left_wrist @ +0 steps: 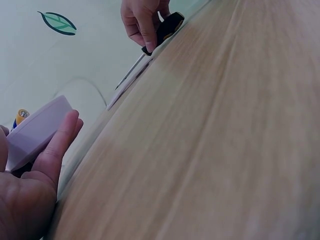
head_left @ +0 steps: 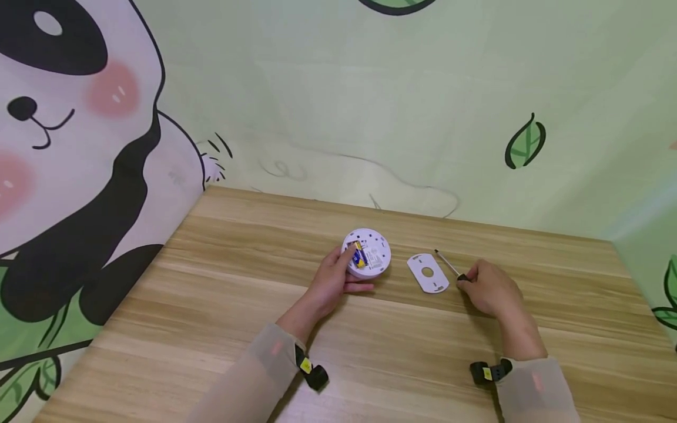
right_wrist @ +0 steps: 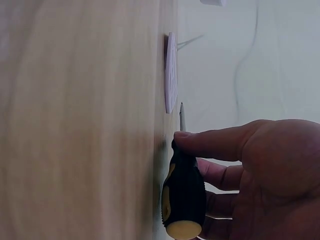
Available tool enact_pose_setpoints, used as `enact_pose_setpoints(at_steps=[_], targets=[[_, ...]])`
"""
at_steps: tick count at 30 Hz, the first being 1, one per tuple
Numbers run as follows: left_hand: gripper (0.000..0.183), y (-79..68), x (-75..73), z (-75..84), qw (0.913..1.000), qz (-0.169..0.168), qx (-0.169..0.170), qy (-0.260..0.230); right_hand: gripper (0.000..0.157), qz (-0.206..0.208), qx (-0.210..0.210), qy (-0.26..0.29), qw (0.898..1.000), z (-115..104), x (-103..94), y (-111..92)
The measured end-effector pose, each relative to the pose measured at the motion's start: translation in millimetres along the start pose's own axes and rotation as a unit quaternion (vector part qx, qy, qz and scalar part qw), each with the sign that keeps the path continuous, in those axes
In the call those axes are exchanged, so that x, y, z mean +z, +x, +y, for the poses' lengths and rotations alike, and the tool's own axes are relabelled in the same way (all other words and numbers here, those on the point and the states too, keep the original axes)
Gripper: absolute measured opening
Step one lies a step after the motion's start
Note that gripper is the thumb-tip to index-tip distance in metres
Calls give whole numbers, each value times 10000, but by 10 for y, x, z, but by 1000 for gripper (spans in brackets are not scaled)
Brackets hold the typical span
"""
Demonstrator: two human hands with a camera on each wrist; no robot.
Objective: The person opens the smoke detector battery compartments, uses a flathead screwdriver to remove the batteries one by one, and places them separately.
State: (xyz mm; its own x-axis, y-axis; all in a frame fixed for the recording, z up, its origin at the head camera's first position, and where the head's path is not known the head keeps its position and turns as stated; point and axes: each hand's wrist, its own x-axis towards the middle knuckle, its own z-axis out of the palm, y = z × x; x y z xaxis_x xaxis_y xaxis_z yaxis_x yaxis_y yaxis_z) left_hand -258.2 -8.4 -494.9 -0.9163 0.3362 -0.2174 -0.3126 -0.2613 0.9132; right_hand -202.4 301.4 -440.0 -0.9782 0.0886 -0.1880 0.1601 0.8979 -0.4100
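Holding a white disc [head_left: 378, 244] by its left side, the left hand [head_left: 329, 281] has its thumb over the face and fingers beneath, with one finger stretched out along the near edge. A blue-and-yellow battery [head_left: 360, 258] sits in the disc's face, right by the thumb, among small dark slots and a printed label. From the left wrist, the disc looks tilted, its rim resting against the fingers.

To the right, the right hand [head_left: 492, 289] is closed round the black-and-yellow handle of a screwdriver [right_wrist: 187, 192], thumb pressed near the shaft. The tip points away towards the wall [head_left: 402, 117]; whether it touches the worktop [head_left: 238, 264] I can't tell. Between disc and screwdriver a white plate [head_left: 436, 278] with a round hole lies flat on the worktop, apart from the disc and just beside the shaft.

Behind, the pale green wall carries a leaf [head_left: 525, 144] and, at left, a big panda [head_left: 106, 205]. Both sleeves are light, with black straps at the wrists.
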Motion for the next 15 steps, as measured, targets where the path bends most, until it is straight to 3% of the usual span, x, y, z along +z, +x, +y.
enact_pose_setpoints(at_steps=[15], targets=[[52,-8,13,5,9999,-117,-81,85,33,-116,73,-56,9999,-15,-7,-2]])
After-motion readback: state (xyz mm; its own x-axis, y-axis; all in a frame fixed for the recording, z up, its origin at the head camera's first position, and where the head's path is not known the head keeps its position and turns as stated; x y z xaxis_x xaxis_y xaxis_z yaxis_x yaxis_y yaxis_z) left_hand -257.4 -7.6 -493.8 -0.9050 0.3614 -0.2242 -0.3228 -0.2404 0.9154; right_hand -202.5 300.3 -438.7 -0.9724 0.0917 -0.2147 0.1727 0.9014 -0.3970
